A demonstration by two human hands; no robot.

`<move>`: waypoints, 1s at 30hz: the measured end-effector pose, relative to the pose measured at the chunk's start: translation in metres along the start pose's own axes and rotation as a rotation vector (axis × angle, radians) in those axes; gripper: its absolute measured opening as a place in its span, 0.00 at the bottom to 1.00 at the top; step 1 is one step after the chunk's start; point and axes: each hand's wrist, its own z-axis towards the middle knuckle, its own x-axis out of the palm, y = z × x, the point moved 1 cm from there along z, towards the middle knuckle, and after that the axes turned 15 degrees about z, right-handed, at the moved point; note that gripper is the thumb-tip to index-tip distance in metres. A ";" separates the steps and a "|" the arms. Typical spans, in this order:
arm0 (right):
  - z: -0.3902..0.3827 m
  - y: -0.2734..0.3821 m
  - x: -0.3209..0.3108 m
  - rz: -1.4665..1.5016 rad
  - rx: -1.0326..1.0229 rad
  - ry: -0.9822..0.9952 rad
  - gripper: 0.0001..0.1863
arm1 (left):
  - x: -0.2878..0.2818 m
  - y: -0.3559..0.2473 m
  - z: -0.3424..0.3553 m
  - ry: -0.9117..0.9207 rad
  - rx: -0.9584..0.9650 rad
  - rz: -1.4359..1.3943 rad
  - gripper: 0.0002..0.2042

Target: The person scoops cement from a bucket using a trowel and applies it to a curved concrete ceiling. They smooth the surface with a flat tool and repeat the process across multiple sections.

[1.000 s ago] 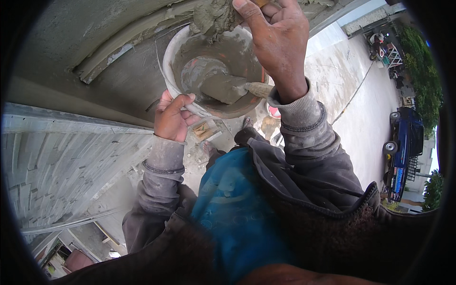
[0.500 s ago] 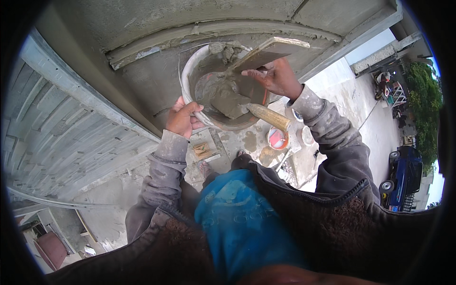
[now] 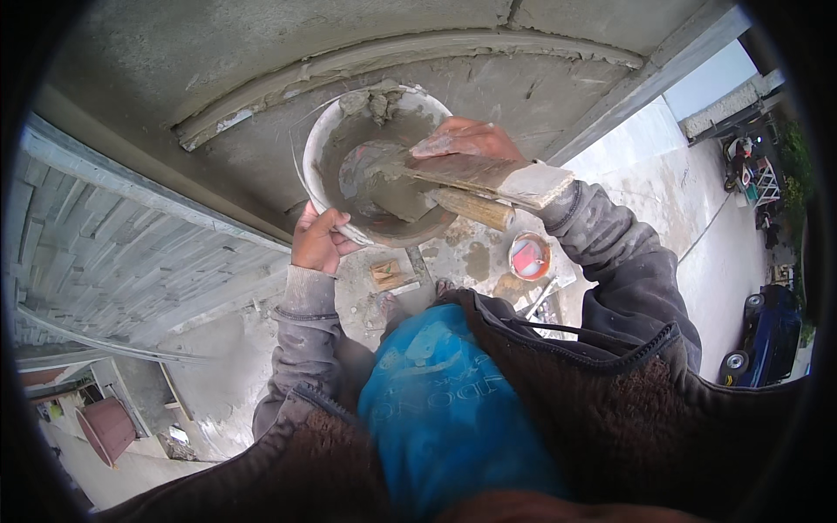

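Note:
My left hand grips the lower-left rim of a pale round bucket, which holds wet grey mortar. My right hand is closed on a flat board, smeared with grey, that lies tilted across the bucket's right side. A wooden handle sticks out of the mortar below the board; the tool's head is coated or buried. A clump of mortar sits on the bucket's far rim.
A grey plastered surface with a curved raised band lies behind the bucket. A slatted wall runs down the left. Below are the concrete floor, a small bucket with red contents and wood pieces. A blue vehicle stands at right.
My right hand has moved from high above the bucket down to its right side, and the board has swung downward over the wooden handle. My left hand still holds the rim.

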 end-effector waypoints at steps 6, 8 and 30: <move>-0.018 -0.011 -0.012 -0.060 0.002 0.014 0.16 | 0.037 0.015 0.000 -0.108 0.035 0.014 0.22; -0.034 -0.024 -0.021 -0.187 0.192 0.075 0.13 | 0.052 0.015 -0.004 -0.143 0.014 0.014 0.23; -0.072 -0.035 -0.064 -0.364 0.458 0.022 0.12 | 0.115 0.040 0.012 -0.168 0.022 0.030 0.22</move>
